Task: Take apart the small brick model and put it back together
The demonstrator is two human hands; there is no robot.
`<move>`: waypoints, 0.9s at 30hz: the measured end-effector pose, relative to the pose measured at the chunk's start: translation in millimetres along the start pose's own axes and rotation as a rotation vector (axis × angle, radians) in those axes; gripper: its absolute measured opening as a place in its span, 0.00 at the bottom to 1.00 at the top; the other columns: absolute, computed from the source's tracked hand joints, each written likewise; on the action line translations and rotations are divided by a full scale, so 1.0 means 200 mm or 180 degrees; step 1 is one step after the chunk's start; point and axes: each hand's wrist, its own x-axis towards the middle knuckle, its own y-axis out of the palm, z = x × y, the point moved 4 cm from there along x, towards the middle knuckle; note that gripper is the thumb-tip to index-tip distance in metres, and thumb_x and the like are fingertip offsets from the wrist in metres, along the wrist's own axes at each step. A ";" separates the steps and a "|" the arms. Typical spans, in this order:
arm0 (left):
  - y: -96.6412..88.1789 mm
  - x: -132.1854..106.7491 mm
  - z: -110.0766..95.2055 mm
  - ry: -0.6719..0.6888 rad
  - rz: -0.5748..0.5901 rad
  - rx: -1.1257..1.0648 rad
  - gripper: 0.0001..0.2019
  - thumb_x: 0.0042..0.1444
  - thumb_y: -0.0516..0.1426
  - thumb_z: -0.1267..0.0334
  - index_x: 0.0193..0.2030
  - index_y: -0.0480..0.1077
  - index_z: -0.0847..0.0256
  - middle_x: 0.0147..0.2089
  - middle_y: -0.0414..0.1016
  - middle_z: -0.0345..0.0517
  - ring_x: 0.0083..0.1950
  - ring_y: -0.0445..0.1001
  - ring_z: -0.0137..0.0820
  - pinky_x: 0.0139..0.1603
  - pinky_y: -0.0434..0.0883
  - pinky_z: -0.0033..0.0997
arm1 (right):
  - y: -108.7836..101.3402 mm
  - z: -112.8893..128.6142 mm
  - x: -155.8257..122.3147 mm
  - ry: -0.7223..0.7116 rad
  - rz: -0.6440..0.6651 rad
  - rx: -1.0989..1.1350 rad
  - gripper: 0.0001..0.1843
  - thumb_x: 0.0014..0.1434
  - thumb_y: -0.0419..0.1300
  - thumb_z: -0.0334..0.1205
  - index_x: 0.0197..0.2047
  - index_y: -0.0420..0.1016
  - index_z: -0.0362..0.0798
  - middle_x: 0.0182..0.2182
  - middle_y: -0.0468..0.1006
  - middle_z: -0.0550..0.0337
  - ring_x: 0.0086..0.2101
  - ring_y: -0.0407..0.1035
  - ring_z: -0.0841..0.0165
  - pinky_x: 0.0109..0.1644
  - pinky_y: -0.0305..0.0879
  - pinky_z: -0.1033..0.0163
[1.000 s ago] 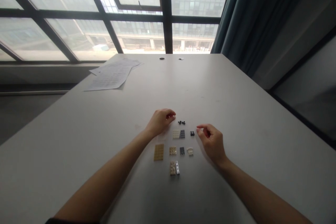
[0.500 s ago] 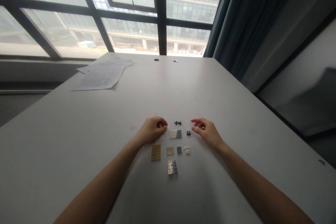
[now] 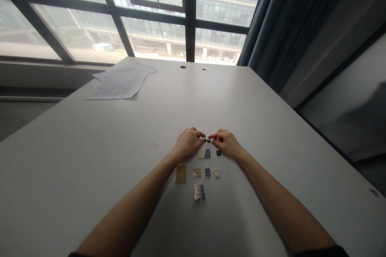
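Two small black toy brick pieces (image 3: 208,141) lie between the fingertips of both hands. My left hand (image 3: 189,143) is at their left, its thumb and index finger apart beside the nearer piece. From the other side comes my right hand (image 3: 226,143), thumb and index also apart around the right piece; whether either hand touches them I cannot tell. Just below, a white plate brick (image 3: 201,153), partly hidden by my left hand, lies beside a grey wedge plate (image 3: 207,153). A black brick (image 3: 218,153) sits under my right hand.
Nearer me lie a tan plate (image 3: 181,174), a smaller tan plate (image 3: 197,172), a dark grey piece (image 3: 207,172), white curved pieces (image 3: 216,173), a shiny beige brick (image 3: 197,192) and a blue-grey brick (image 3: 202,191). Printed papers (image 3: 120,84) lie at the far left of the white table (image 3: 235,104).
Both hands have moved inward, left hand to the right and right hand to the left, up to the two small black pieces. The view has shifted slightly.
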 end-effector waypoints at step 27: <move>0.00 -0.02 -0.01 0.0004 -0.0040 0.0256 0.09 0.53 0.56 0.61 0.33 0.78 0.55 0.38 0.74 0.45 0.42 0.71 0.37 0.44 0.67 0.34 | 0.01 0.06 0.00 -0.0017 -0.0072 -0.0329 0.03 0.54 0.64 0.34 0.32 0.79 0.51 0.28 0.74 0.62 0.33 0.66 0.68 0.39 0.60 0.64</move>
